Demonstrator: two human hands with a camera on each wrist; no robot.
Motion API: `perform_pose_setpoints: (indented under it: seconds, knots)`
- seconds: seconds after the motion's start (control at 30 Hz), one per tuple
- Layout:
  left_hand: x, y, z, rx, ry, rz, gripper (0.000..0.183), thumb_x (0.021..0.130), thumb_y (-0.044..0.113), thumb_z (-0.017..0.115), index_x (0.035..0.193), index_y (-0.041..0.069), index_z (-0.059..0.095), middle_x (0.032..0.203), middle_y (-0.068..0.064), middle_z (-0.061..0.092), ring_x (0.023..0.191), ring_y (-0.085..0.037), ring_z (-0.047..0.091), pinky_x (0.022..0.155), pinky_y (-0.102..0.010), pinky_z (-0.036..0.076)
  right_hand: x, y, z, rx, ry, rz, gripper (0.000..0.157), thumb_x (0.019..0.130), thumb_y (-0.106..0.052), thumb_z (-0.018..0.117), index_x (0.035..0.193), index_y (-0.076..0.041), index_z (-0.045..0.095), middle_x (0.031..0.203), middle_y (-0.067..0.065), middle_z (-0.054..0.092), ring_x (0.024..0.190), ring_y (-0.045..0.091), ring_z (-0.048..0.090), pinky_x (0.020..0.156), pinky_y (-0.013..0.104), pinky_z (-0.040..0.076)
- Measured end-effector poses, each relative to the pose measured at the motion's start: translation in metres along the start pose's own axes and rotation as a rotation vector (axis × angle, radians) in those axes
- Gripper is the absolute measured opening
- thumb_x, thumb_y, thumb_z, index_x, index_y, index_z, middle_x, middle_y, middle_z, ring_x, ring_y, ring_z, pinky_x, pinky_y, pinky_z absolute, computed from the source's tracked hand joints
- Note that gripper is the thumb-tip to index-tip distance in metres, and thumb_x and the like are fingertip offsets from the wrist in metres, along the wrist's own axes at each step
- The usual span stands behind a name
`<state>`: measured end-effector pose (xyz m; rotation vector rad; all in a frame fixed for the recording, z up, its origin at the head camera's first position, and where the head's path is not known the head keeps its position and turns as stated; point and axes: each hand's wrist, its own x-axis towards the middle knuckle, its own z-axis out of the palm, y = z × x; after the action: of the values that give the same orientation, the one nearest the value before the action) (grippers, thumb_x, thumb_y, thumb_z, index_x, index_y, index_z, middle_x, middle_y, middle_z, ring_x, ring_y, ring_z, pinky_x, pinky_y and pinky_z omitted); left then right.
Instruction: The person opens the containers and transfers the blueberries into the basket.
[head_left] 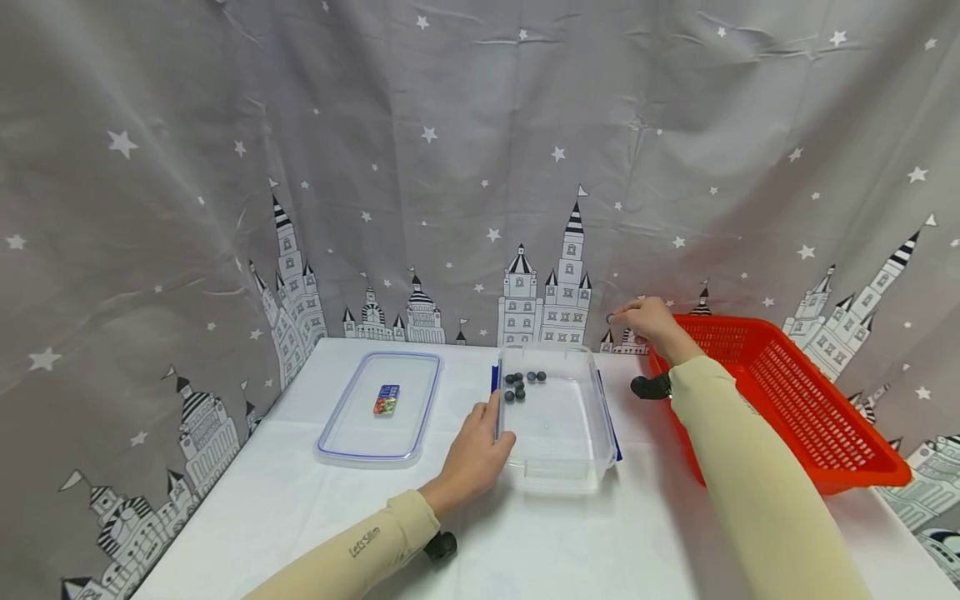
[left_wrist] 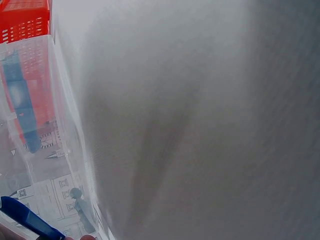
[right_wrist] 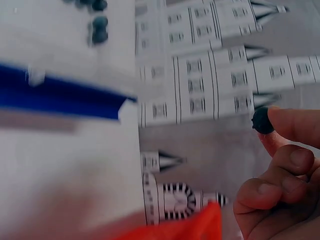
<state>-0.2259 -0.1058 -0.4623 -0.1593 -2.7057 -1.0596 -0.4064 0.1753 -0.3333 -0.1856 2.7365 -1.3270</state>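
Note:
A clear plastic container [head_left: 557, 468] with blue side latches stands mid-table, holding several blueberries [head_left: 520, 395] near its back left corner. My left hand [head_left: 472, 450] grips its left side, thumb near the rim. Only fingertips show beside a blue latch [left_wrist: 31, 220] in the left wrist view. Between thumb and index finger, my right hand [head_left: 652, 323] pinches one dark blueberry [right_wrist: 262, 120]. That hand is raised at the back, right of the container and by the back left corner of the red basket [head_left: 862, 478]. The right wrist view shows its other fingers curled.
On the left of the white table [head_left: 292, 500] lies a clear lid [head_left: 352, 454] with a blue seal and a colourful label [head_left: 386, 400]. The perforated red basket takes up the right side. A grey castle-print curtain [head_left: 465, 167] hangs behind the table.

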Motion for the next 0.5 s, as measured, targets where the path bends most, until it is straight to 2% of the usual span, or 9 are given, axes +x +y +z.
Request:
perform_pose_setpoints:
  seconds: [0.2,0.4,0.5]
  knots:
    - [0.0,0.001,0.0,0.009,-0.005,0.005,0.072,0.096,0.031,0.049,0.159,0.003,0.027,0.132,-0.014,0.053,0.108,-0.021,0.052,0.097,-0.045,0.047,-0.01,0.022,-0.028,0.013,0.017,0.015,0.043,0.097,-0.02,0.061,0.13,0.008,0.062,0.106,0.016,0.054,0.06,0.014,0.041,0.059,0.028,0.044]
    - [-0.001,0.004,-0.003,-0.014,-0.021,-0.003,0.072,0.096,0.03,0.048,0.159,0.003,0.026,0.134,-0.014,0.052,0.111,-0.023,0.052,0.099,-0.046,0.046,-0.017,0.047,-0.049,-0.04,0.008,0.042,0.047,0.099,-0.025,0.059,0.132,0.008,0.06,0.117,0.021,0.052,0.06,0.016,0.042,0.064,0.032,0.042]
    - [-0.002,0.005,-0.004,-0.014,-0.02,-0.007,0.072,0.096,0.03,0.048,0.159,0.003,0.027,0.134,-0.014,0.052,0.111,-0.022,0.051,0.099,-0.046,0.046,-0.018,0.06,-0.058,-0.062,0.001,0.051,0.047,0.099,-0.025,0.057,0.133,0.009,0.06,0.089,0.011,0.058,0.055,0.015,0.04,0.061,0.031,0.041]
